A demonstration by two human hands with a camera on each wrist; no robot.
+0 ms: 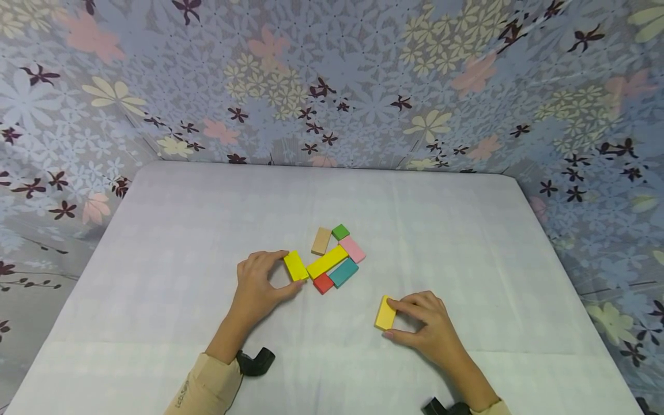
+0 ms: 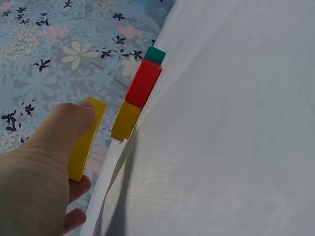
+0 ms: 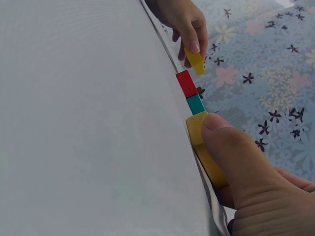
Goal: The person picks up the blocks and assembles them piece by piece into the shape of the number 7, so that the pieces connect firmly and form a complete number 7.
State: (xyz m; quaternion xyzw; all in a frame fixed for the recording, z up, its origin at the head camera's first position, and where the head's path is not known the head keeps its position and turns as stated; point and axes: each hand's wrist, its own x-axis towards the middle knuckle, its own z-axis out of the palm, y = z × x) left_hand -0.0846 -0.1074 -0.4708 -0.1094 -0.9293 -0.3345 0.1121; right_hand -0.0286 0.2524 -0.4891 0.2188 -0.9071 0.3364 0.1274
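Observation:
My left hand [image 1: 255, 290] pinches a yellow block [image 1: 295, 266] between thumb and fingers, at the left side of a small group of blocks. In the left wrist view this yellow block [image 2: 86, 147] is held upright, with the thumb on its near edge. Closer to the front, to the right, my right hand [image 1: 433, 325] grips another yellow block [image 1: 385, 313] by its two ends. The group holds a long yellow block [image 1: 328, 262], a teal block [image 1: 344, 272], a red block [image 1: 323, 283], a pink block [image 1: 353, 249], a green block [image 1: 340, 231] and a natural wood block [image 1: 321, 240].
A white cloth covers the table [image 1: 441, 230] under the blocks. Behind and beside it hangs a flower-patterned fabric [image 1: 363, 86]. Black wrist devices [image 1: 256, 363] sit at both cuffs.

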